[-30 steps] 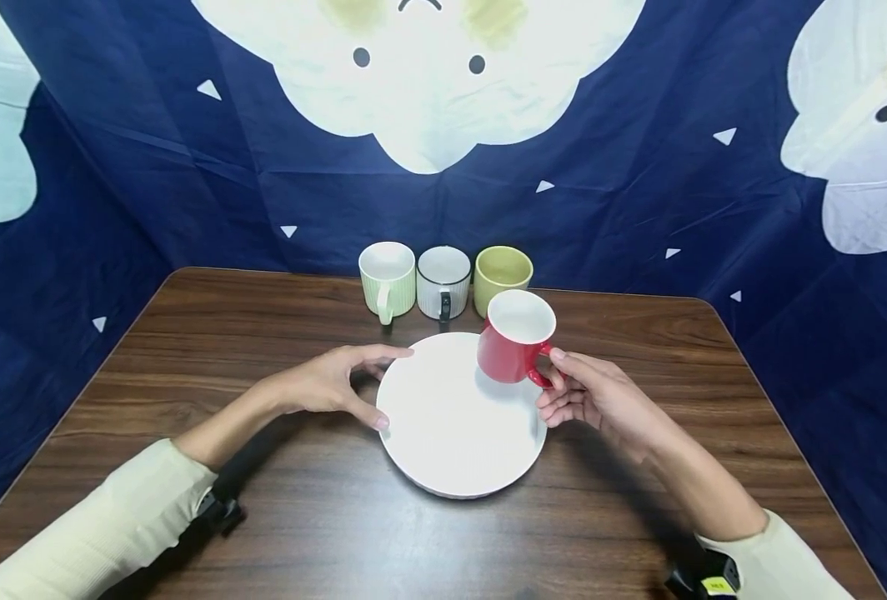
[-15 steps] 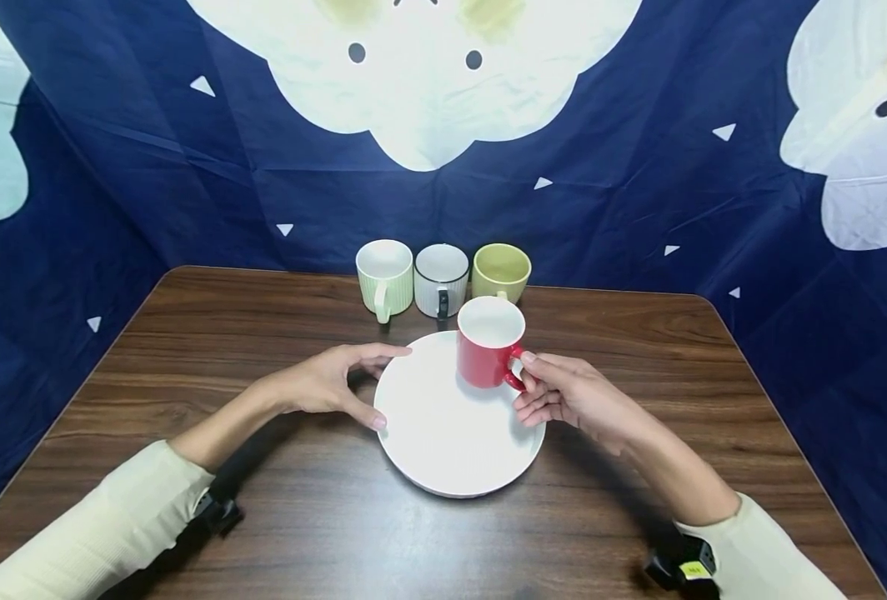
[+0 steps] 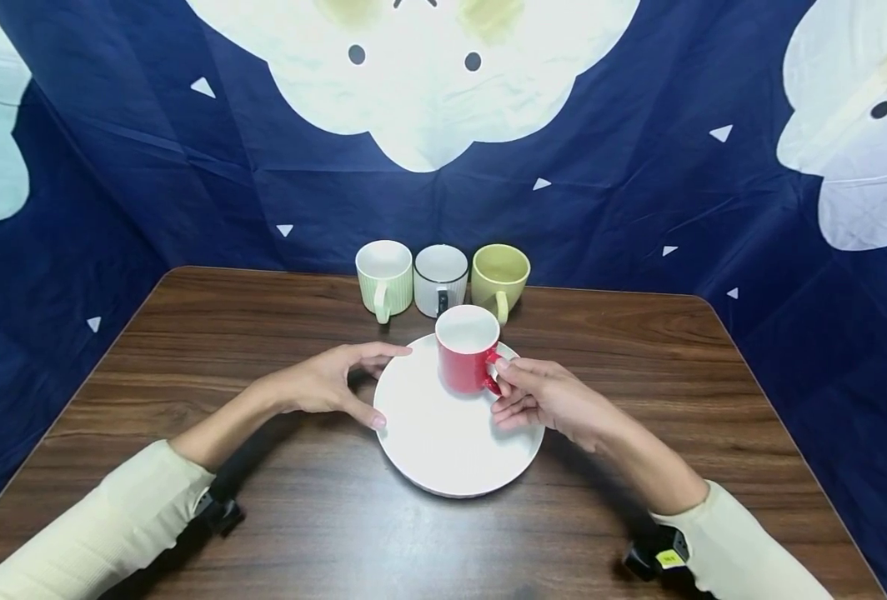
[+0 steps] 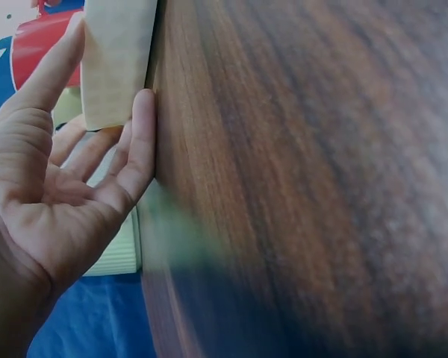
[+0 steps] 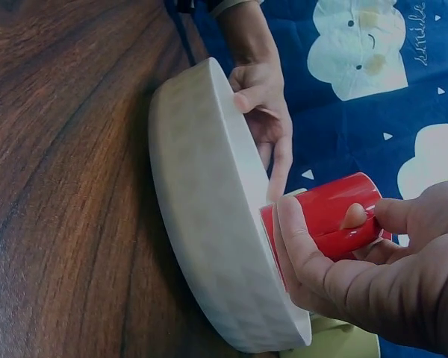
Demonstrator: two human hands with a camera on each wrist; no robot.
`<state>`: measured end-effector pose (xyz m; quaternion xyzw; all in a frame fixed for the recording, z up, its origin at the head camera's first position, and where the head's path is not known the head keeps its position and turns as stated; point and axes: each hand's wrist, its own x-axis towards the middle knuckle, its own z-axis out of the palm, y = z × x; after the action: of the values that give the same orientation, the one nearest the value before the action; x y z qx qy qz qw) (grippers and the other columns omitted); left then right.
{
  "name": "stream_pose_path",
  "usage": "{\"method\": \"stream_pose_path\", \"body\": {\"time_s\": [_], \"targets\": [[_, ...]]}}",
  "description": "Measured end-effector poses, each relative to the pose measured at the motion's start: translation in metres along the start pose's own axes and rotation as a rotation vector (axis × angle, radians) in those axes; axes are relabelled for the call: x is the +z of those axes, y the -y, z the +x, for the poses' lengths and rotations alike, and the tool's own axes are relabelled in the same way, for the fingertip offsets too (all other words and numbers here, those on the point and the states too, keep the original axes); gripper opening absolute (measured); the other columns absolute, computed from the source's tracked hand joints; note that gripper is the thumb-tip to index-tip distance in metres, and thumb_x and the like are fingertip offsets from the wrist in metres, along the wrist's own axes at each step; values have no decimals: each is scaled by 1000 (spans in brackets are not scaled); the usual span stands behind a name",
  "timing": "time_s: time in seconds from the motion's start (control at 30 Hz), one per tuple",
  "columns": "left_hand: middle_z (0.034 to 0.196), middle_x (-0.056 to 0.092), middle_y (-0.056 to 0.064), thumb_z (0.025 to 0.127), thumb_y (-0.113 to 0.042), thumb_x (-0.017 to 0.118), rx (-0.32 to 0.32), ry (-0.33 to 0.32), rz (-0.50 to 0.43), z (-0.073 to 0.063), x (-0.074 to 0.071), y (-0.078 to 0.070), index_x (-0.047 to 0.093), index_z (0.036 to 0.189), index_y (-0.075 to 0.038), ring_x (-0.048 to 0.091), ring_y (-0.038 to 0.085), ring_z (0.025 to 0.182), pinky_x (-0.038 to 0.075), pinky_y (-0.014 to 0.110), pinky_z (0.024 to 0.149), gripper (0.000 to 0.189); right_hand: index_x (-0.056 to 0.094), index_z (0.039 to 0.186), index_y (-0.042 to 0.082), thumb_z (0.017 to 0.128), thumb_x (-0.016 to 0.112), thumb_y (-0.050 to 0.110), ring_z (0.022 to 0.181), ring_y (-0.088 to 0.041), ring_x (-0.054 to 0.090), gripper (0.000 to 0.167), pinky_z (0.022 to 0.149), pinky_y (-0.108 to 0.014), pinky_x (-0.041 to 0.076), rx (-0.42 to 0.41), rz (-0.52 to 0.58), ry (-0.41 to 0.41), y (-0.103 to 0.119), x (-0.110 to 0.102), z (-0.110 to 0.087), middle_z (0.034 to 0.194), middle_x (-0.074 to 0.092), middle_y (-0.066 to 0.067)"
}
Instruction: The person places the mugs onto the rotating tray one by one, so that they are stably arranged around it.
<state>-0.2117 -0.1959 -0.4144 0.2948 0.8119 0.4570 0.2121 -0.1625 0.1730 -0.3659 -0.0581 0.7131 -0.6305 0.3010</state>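
My right hand (image 3: 544,398) pinches the handle of a red mug (image 3: 464,367), white inside and upright. The mug stands over the back part of a round white thick-sided stand (image 3: 458,454), its base close over the top in the right wrist view. Some fingers of that hand hang below the handle. My left hand (image 3: 342,385) is spread at the stand's left side, thumb (image 4: 56,71) at the rim and fingertips (image 4: 144,104) against the side wall. The far fingers are partly hidden behind the stand.
Behind the stand, a pale green ribbed mug (image 3: 385,287), a white mug (image 3: 438,293) with a black handle and an olive-green mug (image 3: 498,292) stand in a row. The wooden table (image 3: 301,517) ends at a blue cloth backdrop (image 3: 211,200).
My right hand has carried the red mug left and slightly nearer, lower toward the stand, uncovering the olive-green mug's handle. My left hand has stayed at the stand's left side.
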Motion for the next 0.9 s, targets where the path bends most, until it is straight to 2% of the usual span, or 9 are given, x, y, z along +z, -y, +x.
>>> {"method": "stream_pose_path", "body": {"time_s": [0.17,0.47,0.73,0.9], "targets": [[160,66,10,81,-22,105,-2,9,2,0,0,2,51,169,-14,67,28,133,45,57,123,104,60,112,0,121,51,26,88,-19,76,29,85,-31,70,32,1,-18,-3,4,5,97,74,-11],[161,65,9,80,-23,105,-29,15,-20,-1,-1,2,51,169,-16,67,28,133,44,56,123,104,59,108,1,122,49,26,91,-21,76,31,91,-36,70,53,-6,28,-9,7,12,103,72,-14],[163,63,12,80,-20,105,-23,21,-34,1,-2,2,50,168,-11,67,30,131,42,56,123,105,59,118,-5,122,46,25,94,-21,76,33,93,-37,70,77,8,49,-9,10,17,109,71,-16],[164,61,11,80,-20,105,-23,25,-43,3,-2,4,50,169,-12,67,30,132,43,55,123,105,59,118,-4,123,46,27,92,-20,75,34,92,-36,70,88,13,38,-9,14,20,107,71,-15]]}}
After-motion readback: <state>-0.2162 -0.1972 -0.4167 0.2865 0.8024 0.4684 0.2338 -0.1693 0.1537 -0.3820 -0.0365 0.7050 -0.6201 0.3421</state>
